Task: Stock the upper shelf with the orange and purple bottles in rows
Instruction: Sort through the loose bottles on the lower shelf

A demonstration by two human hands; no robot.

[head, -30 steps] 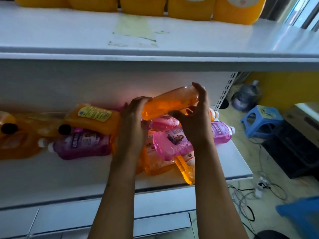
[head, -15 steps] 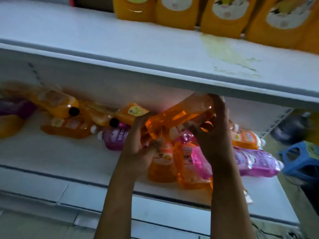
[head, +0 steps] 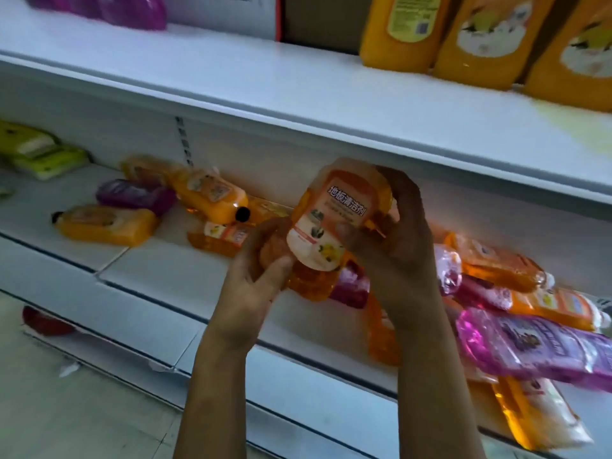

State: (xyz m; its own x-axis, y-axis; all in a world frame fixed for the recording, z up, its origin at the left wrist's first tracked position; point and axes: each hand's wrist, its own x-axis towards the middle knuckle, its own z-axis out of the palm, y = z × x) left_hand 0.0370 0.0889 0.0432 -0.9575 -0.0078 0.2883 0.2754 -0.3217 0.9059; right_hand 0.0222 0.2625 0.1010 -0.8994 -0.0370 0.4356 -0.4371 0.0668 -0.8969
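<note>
I hold an orange bottle (head: pixel 334 220) with a white label in both hands, in front of the lower shelf and just under the edge of the upper shelf (head: pixel 298 84). My left hand (head: pixel 261 273) grips its lower end; my right hand (head: pixel 394 236) wraps round its upper right side. On the upper shelf stand several orange bottles (head: pixel 483 38) at the right and purple bottles (head: pixel 129 8) at the far left. More orange bottles (head: pixel 106 225) and purple bottles (head: pixel 536 349) lie loose on the lower shelf (head: pixel 165 270).
A cardboard box (head: pixel 318 21) stands on the upper shelf between the purple and orange bottles. Green packets (head: pixel 39 150) lie at the far left of the lower shelf. A red object (head: pixel 43 321) sits on the floor at lower left.
The orange bottle has come up off the pile and turned so its label faces me. The view has swung left and up, showing more of the upper shelf.
</note>
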